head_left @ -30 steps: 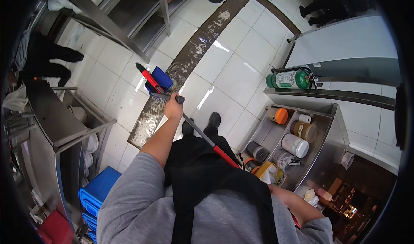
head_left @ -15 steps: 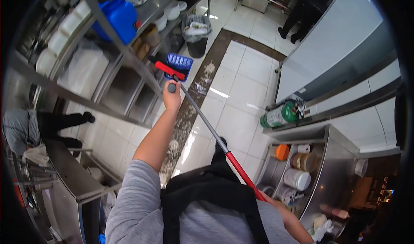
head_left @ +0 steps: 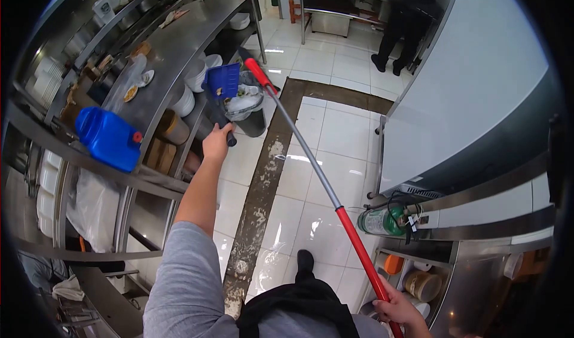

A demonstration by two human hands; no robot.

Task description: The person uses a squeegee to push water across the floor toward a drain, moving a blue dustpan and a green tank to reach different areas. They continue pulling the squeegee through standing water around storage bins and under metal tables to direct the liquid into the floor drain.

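My left hand (head_left: 216, 143) is closed round the dark handle of a blue dustpan (head_left: 223, 80). The pan is tilted over a bin (head_left: 251, 123) lined with a clear bag, and a small scrap lies on it. My right hand (head_left: 396, 305) grips the red lower section of a long broom (head_left: 317, 173) with a grey shaft. Its red head and dark bristles are raised just right of the dustpan, above the bin's far side. Whitish rubbish shows in the bin's bag.
A steel shelf with a blue jug (head_left: 107, 138) stands left. A dark, stained floor strip (head_left: 263, 176) crosses the white tiles. A green gas cylinder (head_left: 382, 220) and a large white cabinet (head_left: 466, 99) stand right. A person in black (head_left: 399, 33) is at the far table.
The dustpan has gone from low near the floor to over the bin. The broom head has moved forward and up beside it. My view has shifted forward along the aisle.
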